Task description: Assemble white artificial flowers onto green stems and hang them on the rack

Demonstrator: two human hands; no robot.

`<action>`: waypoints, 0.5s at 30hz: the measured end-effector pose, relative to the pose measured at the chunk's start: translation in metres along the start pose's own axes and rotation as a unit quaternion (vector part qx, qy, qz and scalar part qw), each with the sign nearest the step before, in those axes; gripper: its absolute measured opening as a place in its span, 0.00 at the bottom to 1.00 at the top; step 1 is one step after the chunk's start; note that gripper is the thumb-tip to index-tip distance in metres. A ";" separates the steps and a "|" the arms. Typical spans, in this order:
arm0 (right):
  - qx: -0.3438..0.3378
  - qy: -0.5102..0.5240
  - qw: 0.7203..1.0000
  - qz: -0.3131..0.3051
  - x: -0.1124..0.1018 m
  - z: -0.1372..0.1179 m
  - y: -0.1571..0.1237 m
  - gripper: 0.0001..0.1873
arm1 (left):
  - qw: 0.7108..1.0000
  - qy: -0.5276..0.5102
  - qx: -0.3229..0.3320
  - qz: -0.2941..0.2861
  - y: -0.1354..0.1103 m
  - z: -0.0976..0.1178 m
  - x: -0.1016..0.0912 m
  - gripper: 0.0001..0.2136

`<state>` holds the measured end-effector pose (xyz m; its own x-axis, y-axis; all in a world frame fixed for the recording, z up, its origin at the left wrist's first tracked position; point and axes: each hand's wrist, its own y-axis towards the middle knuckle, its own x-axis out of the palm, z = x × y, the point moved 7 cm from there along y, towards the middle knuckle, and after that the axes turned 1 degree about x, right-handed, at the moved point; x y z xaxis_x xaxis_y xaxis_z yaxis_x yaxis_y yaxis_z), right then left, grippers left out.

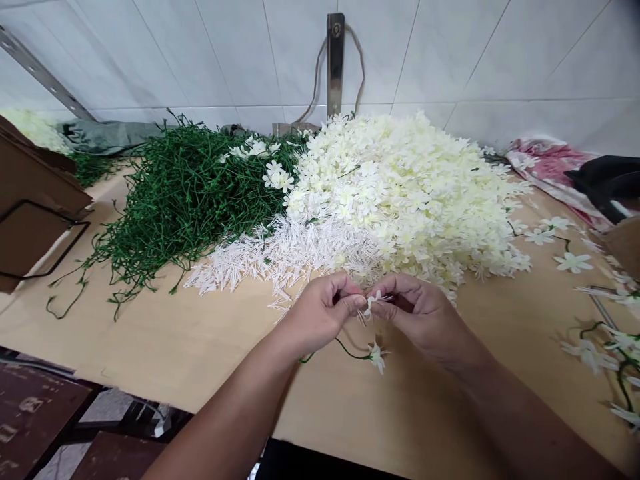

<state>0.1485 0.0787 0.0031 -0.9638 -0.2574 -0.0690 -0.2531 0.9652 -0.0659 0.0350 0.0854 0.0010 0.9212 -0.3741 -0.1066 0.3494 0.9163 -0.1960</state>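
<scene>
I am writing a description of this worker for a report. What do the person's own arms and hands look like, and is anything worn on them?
The left hand and the right hand are bare: no gloves, and no rings show. The left forearm and the right forearm are bare too, with no sleeve, watch or bracelet in view.

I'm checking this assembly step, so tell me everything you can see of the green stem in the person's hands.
The green stem is thin, wire-like, apparently plastic. It curves loosely below the hands over the wooden table, one white flower at its lower end. Its upper part, where a small white blossom shows, is pinched between the fingers of the left hand and right hand.
</scene>
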 end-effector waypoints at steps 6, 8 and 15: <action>-0.016 -0.046 0.998 0.027 -0.003 -0.002 -0.002 0.04 | 1.000 0.013 -0.008 -0.012 0.001 -0.002 -0.001 0.08; -0.026 -0.048 0.998 0.029 -0.002 -0.003 -0.002 0.04 | 0.999 0.031 -0.008 -0.028 0.001 -0.003 -0.001 0.10; -0.036 0.002 0.999 0.021 -0.001 -0.004 -0.001 0.06 | 0.997 0.050 0.030 -0.054 0.001 0.000 0.002 0.12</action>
<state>0.1495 0.0786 0.0068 -0.9741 -0.2165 -0.0653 -0.2175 0.9760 0.0086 0.0375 0.0852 0.0003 0.8571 -0.4804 -0.1859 0.4577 0.8758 -0.1532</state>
